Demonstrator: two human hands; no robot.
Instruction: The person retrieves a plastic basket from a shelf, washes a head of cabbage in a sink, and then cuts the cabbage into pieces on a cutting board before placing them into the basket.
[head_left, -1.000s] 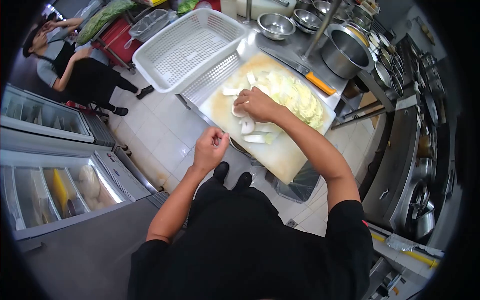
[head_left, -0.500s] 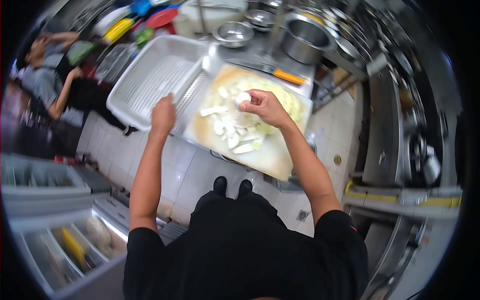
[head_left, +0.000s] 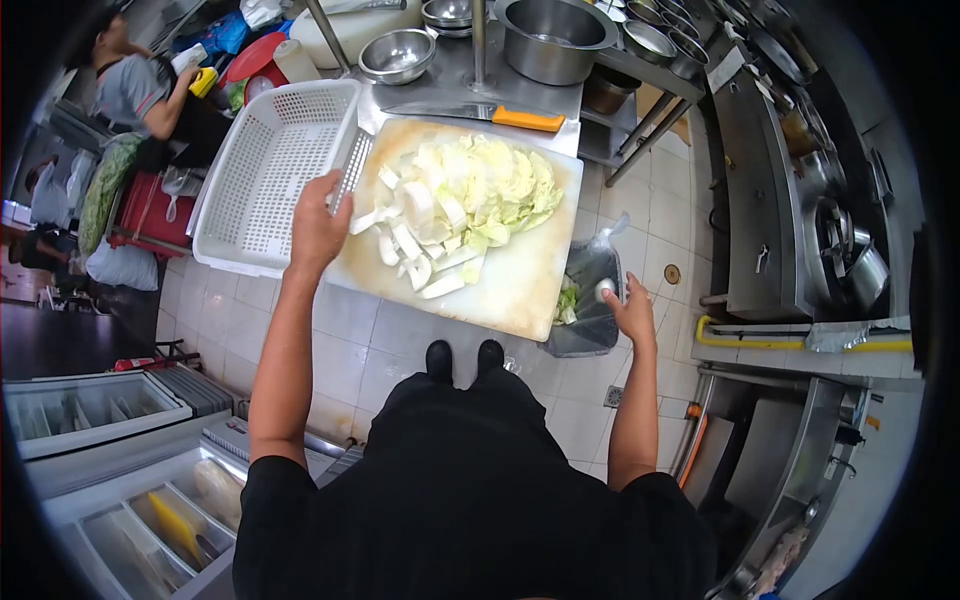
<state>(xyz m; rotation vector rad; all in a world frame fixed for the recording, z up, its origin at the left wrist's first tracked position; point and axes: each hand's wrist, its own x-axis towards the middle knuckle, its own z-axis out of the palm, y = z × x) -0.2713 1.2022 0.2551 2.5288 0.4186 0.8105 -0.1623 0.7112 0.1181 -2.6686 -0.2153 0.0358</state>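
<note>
A steel bowl (head_left: 397,57) sits between a white bottle (head_left: 296,62) and a large metal pot (head_left: 552,62).

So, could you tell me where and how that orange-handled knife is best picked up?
I'd grip the orange handle from above, coming from the right: it points right, while the metal blade points left, and the knife lies flat beyond the cutting board.
</note>
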